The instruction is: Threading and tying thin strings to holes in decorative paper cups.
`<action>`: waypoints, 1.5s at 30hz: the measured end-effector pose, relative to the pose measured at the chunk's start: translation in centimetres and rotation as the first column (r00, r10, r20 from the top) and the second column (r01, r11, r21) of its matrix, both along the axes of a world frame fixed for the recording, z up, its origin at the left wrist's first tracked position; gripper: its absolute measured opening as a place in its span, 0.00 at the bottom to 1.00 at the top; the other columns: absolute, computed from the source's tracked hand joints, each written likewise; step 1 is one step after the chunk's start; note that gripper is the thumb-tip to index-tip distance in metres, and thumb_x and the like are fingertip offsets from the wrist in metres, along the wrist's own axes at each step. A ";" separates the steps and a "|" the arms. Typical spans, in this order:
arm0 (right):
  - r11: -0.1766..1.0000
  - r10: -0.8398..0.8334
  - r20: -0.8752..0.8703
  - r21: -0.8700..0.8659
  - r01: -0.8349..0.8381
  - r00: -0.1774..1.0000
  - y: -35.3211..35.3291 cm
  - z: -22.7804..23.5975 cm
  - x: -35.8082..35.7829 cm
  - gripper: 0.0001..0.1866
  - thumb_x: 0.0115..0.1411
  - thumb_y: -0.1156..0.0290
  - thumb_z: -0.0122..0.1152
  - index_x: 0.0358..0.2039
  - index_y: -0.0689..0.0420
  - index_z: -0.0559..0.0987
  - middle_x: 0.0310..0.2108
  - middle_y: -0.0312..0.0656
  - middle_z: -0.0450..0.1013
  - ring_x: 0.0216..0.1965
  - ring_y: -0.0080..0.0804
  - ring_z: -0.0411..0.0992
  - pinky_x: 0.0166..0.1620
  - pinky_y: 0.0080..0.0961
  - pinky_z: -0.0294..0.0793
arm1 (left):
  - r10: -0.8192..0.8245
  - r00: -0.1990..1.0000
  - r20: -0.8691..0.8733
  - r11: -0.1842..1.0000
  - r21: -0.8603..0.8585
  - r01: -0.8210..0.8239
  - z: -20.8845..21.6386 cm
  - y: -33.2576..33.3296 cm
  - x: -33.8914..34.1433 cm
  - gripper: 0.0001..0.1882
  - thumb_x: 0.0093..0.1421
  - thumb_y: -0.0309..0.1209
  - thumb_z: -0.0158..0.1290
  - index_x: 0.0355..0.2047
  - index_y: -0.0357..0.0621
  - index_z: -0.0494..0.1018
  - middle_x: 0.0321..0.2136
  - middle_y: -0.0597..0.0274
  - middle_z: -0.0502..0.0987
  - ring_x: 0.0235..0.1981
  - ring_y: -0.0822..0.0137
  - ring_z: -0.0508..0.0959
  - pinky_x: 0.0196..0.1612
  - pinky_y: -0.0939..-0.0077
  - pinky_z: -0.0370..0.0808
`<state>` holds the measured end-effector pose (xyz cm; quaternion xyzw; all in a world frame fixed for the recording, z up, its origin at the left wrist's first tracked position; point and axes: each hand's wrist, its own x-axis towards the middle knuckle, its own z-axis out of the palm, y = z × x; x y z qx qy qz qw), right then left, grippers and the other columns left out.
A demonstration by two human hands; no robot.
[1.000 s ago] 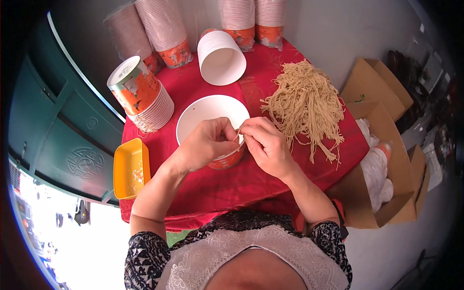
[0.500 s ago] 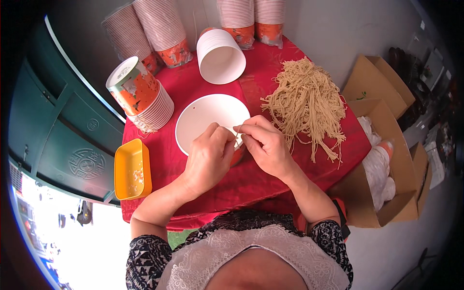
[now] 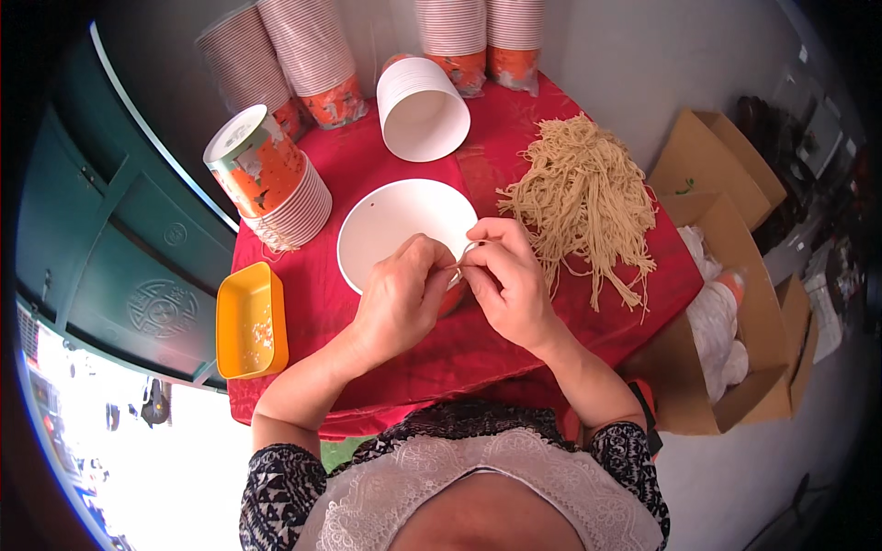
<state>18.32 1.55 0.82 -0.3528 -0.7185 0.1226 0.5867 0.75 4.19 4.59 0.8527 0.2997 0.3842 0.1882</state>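
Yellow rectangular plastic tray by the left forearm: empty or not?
Not empty: the yellow tray has pale bits scattered on its floor, too small to identify.

Hands (image 3: 397,292) partly hide the cord (image 3: 458,267) and white tub (image 3: 375,237); the top edge crops wrapped stacks (image 3: 450,28).

Smooth matt white paper-like bucket (image 3: 381,220), rough fibrous tan cord (image 3: 583,184), sheeny red cloth (image 3: 496,381), smooth yellow plastic tray (image 3: 241,298).

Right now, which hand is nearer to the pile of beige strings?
Right. The right hand is just by the near left side of the pile of beige strings; the left hand is farther to the left.
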 end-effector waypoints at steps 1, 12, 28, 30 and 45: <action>0.995 -0.072 0.015 0.066 0.071 0.997 -0.2 -0.2 -0.2 0.08 0.53 0.85 0.64 0.34 0.65 0.76 0.42 0.47 0.69 0.39 0.41 0.73 0.41 0.32 0.74 | -0.005 1.000 -0.001 0.999 -0.042 0.005 0.1 0.1 0.0 0.07 0.57 0.16 0.56 0.34 0.35 0.71 0.28 0.57 0.76 0.26 0.67 0.77 0.30 0.74 0.74; 0.937 -0.238 0.126 0.290 0.193 0.963 -1.2 -0.5 -0.4 0.10 0.51 0.86 0.65 0.33 0.64 0.76 0.41 0.47 0.67 0.38 0.39 0.71 0.37 0.31 0.73 | 0.005 0.998 0.069 0.935 -0.355 0.020 0.4 0.7 -0.3 0.02 0.61 0.19 0.53 0.33 0.34 0.71 0.28 0.61 0.77 0.31 0.74 0.77 0.35 0.79 0.75; 0.999 -0.035 0.077 -0.022 0.037 0.996 0.0 -0.2 0.1 0.09 0.57 0.85 0.57 0.39 0.68 0.76 0.47 0.51 0.65 0.42 0.43 0.71 0.44 0.35 0.73 | 0.004 0.999 0.039 0.995 0.098 -0.008 -0.3 0.1 0.3 0.09 0.56 0.13 0.55 0.35 0.36 0.70 0.31 0.54 0.75 0.29 0.60 0.78 0.32 0.71 0.75; 0.998 -0.007 0.075 -0.056 0.011 0.997 0.0 0.0 0.1 0.08 0.57 0.85 0.57 0.39 0.68 0.76 0.47 0.51 0.64 0.41 0.42 0.71 0.44 0.34 0.73 | 0.001 0.999 0.044 0.991 0.130 -0.007 -0.3 0.1 0.4 0.10 0.55 0.13 0.56 0.35 0.36 0.70 0.32 0.54 0.74 0.29 0.59 0.78 0.31 0.70 0.75; 0.952 0.105 -0.137 -0.271 -0.139 0.985 -0.1 0.0 0.0 0.04 0.59 0.82 0.61 0.34 0.65 0.76 0.46 0.46 0.66 0.44 0.35 0.70 0.42 0.27 0.73 | -0.033 0.998 0.056 0.998 0.060 0.029 0.0 0.0 0.1 0.09 0.55 0.17 0.56 0.35 0.37 0.69 0.30 0.50 0.74 0.28 0.49 0.78 0.30 0.61 0.75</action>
